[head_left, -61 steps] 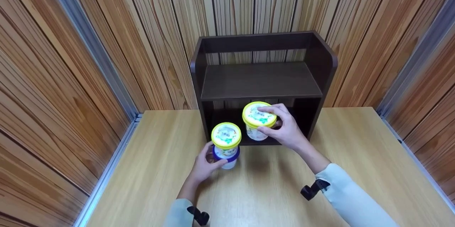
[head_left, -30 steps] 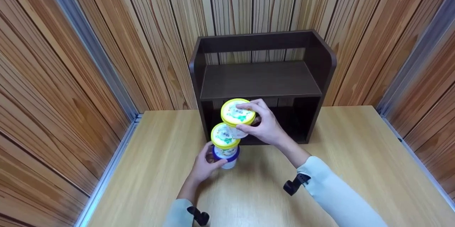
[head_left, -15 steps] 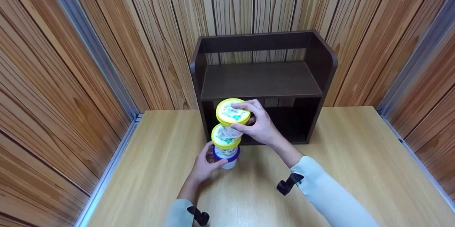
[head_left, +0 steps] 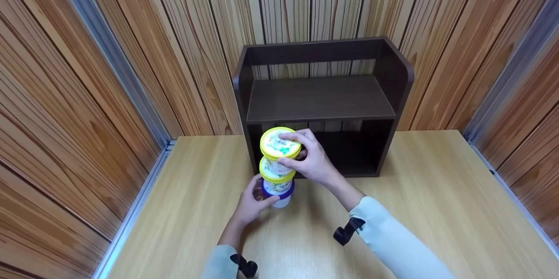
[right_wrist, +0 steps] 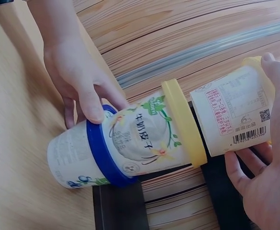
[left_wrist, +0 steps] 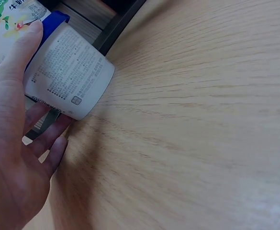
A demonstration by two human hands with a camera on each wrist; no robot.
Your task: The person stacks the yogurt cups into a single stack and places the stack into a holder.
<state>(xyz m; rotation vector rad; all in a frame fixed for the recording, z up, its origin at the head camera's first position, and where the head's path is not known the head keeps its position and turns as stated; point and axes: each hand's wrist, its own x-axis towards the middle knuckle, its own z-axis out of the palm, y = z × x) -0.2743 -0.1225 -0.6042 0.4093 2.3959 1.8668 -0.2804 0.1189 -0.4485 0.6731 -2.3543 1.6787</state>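
In the head view, my left hand [head_left: 251,204] grips the lower part of a two-cup stack, its thumb at the blue rim of the bottom yogurt cup [left_wrist: 70,72]. On that cup sits a yellow-lidded yogurt cup [right_wrist: 142,132], upright, with flowers and leaves printed on its side. My right hand [head_left: 315,161] holds another yellow-lidded yogurt cup [head_left: 279,142] over the stack, with the index finger on the lid and the thumb at the side. The right wrist view shows a narrow gap between this cup's base and the lid below. Whether the bottom cup touches the table is unclear.
A dark brown two-level shelf [head_left: 321,98] stands at the back, right behind the cups. Its lower compartment [head_left: 349,152] is open at the front. The wooden table [head_left: 188,226] spreads around it, with wood-panelled walls [head_left: 209,52] behind and at both sides.
My right hand has carried its yogurt cup leftward from in front of the shelf to above the stack, then lowered it. My left hand and the two stacked cups have stayed put.
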